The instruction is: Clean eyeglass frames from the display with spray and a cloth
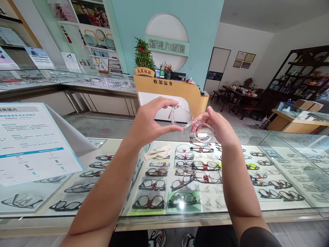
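Observation:
A pair of clear-framed eyeglasses (193, 122) is held up in the air above the glass display counter, tilted down to the right. My left hand (154, 116) grips its left lens rim between thumb and fingers. At the other end, my right hand (218, 125) is closed around the right side of the frame; part of its fingers is hidden behind the glasses. Below them, a beige cloth (158, 152) lies crumpled on the counter. Rows of dark-framed eyeglasses (148, 202) sit under the glass.
A large printed sign (33, 147) stands on the counter at left. Beyond is a wooden cashier desk (169, 90) with a leafy potted plant (143, 55). More glass display cases (102, 80) line the left wall. Cardboard boxes (305, 104) rest on a case at right.

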